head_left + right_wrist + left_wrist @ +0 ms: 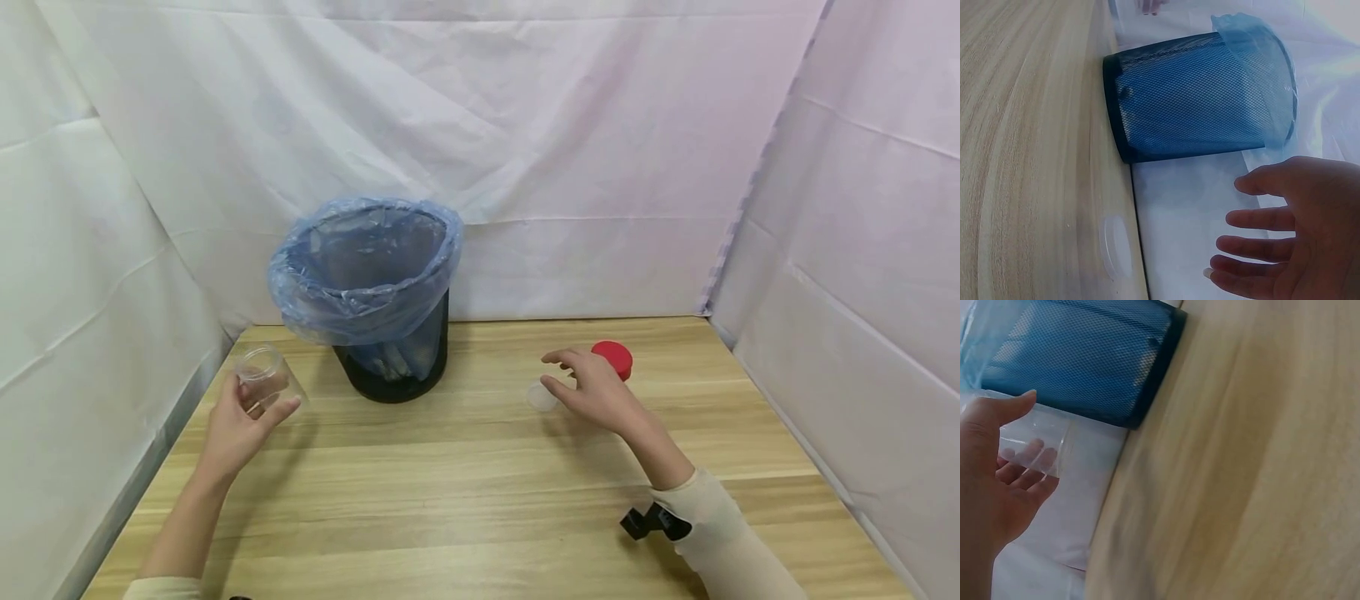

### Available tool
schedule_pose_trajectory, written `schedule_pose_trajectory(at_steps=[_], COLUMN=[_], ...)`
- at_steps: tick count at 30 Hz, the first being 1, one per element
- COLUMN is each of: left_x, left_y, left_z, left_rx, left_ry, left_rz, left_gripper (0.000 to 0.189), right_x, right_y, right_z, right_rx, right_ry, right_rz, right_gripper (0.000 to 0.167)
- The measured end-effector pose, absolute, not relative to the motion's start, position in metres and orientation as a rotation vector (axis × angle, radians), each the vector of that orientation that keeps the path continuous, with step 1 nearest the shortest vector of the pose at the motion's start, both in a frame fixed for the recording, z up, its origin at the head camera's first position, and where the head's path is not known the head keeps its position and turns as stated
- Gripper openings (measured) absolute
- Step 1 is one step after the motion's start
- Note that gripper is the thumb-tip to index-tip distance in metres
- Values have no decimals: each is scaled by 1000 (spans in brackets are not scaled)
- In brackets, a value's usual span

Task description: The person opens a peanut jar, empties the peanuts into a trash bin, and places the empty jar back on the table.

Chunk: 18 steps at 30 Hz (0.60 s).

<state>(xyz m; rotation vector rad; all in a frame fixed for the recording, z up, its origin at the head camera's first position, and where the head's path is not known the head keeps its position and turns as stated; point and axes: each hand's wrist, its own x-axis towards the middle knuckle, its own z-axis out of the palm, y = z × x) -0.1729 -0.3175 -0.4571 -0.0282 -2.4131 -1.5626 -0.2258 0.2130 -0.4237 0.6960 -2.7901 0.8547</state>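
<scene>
A clear plastic jar is gripped in my left hand at the left of the table, its round mouth tilted up. In the left wrist view the thumb lies along one side of the jar and the fingers curl round the other. My right hand hovers over the table with its fingers spread and holds nothing. Just left of its thumb, a thin translucent disc lies flat on the wood. Behind that hand sits a red screw lid, partly covered by it.
A black mesh bin stands at the back left of the wooden table, between the two hands. Its blue plastic liner folds over the rim. White cloth walls enclose the table at the back and sides.
</scene>
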Motion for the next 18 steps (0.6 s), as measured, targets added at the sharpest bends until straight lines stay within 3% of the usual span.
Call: schedule_pose_trajectory(at_steps=[18], left_x=[-190], left_y=[-324], left_z=[-488], left_rx=[32], left_ry=[-2571], left_rz=[-1582], left_gripper=[67], right_x=[-226], right_y=[212], right_z=[-423], right_rx=[689], right_ry=[-2795], right_rz=[842], right_gripper=[37])
